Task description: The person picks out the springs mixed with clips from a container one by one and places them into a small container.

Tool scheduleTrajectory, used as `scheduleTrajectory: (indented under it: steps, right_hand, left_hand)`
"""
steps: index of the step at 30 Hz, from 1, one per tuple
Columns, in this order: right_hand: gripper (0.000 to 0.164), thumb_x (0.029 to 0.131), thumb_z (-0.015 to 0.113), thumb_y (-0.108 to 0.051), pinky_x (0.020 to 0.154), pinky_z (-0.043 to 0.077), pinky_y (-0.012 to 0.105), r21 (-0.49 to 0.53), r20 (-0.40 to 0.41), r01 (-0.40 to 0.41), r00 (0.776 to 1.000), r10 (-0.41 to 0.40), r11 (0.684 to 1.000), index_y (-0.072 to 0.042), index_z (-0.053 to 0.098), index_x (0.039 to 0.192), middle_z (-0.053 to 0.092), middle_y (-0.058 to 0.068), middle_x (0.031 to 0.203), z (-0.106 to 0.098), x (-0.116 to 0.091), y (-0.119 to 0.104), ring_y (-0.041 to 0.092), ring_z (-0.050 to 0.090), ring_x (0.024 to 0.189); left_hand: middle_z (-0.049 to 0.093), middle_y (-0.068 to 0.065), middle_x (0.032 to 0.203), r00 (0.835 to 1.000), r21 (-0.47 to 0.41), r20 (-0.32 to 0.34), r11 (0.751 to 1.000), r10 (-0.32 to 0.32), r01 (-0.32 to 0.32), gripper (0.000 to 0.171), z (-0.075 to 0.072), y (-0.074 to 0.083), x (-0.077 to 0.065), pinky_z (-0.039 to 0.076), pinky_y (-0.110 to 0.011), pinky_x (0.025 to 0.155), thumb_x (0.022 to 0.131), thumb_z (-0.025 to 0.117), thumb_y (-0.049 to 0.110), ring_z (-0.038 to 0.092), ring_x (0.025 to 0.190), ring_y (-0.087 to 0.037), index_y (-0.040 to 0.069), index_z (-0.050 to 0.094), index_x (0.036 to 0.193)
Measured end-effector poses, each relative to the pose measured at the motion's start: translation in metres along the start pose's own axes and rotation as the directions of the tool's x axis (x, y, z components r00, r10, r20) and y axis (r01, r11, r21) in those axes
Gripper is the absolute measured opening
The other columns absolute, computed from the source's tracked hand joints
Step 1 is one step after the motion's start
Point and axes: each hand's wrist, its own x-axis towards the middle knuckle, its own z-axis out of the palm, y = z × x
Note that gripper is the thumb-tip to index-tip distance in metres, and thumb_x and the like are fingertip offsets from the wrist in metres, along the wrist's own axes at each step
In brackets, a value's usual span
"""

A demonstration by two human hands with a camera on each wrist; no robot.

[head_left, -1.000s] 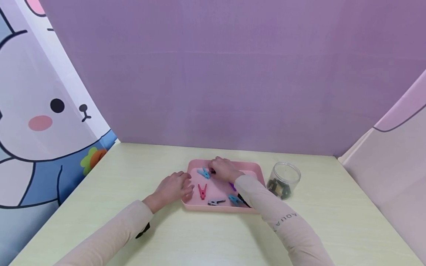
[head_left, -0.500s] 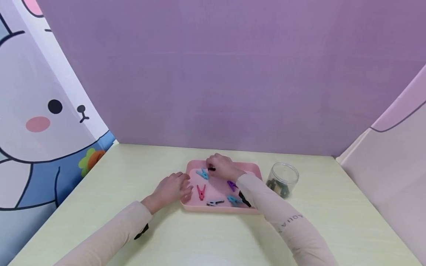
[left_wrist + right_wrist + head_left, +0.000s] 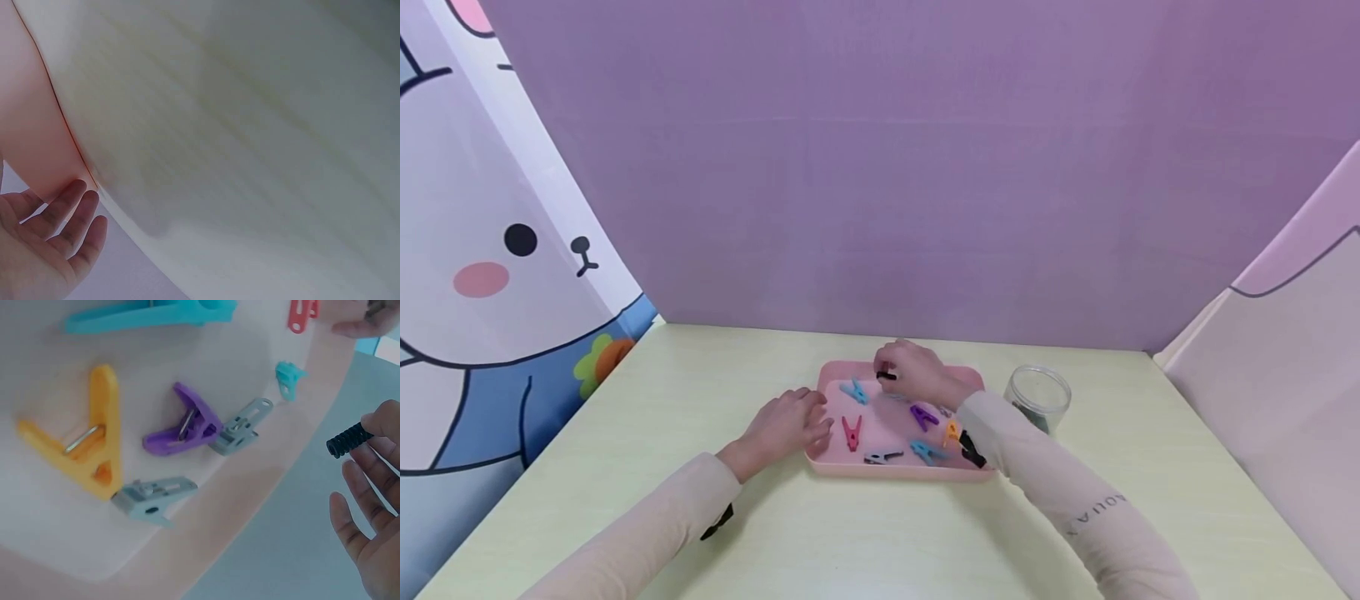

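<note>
A pink tray [image 3: 887, 472] on the pale table holds several clothespins: blue [image 3: 854, 390], red [image 3: 852, 432], grey [image 3: 883, 456], purple [image 3: 922, 414], orange [image 3: 952, 432]. My right hand [image 3: 883, 372] hovers over the tray's far side and pinches a small black clothespin [image 3: 886, 376]. In the right wrist view the black clothespin [image 3: 349, 440] sticks out from my fingertips [image 3: 378, 422], above the purple clothespin [image 3: 184, 428] and the orange one [image 3: 87, 456]. My left hand [image 3: 816, 421] lies with straight fingers [image 3: 75, 212] against the tray's left wall [image 3: 31, 144].
A clear plastic jar [image 3: 1037, 398] with dark clips inside stands just right of the tray. A purple backdrop closes the table's far edge, with a cartoon panel at the left and a pale panel at the right. Bare table [image 3: 880, 533] lies in front of the tray.
My right hand has lifted the black clothespin off the tray floor and drifted slightly right and back, uncovering the purple and orange clothespins. The left hand has stayed at the tray's left side.
</note>
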Motion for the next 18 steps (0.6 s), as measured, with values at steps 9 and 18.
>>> scheduleTrajectory:
  steps: [9,18]
  right_hand:
    - [0.007,0.082,0.062,-0.016,0.073,0.049,0.030,0.070,-0.044,-0.035,0.998,0.038,0.997,-0.019,0.064,0.089,0.061,-0.006,0.089,-0.021,-0.026,0.009,0.011,0.057,0.086]
    - [0.009,0.079,0.066,-0.011,0.079,0.050,0.036,0.111,-0.103,-0.094,0.989,0.106,0.989,-0.012,0.066,0.088,0.062,-0.002,0.087,-0.034,-0.054,0.032,0.016,0.058,0.086]
  left_hand:
    - [0.061,-0.004,0.096,1.000,0.013,0.000,1.000,0.010,-0.010,0.042,0.001,-0.001,0.000,0.050,-0.030,0.068,0.083,0.059,0.040,0.055,0.080,-0.017,0.008,0.060,0.111]
    - [0.062,-0.006,0.100,1.000,0.009,-0.016,1.000,0.020,-0.019,0.041,0.001,-0.001,0.000,0.052,-0.033,0.071,0.083,0.059,0.039,0.057,0.084,-0.019,0.007,0.060,0.109]
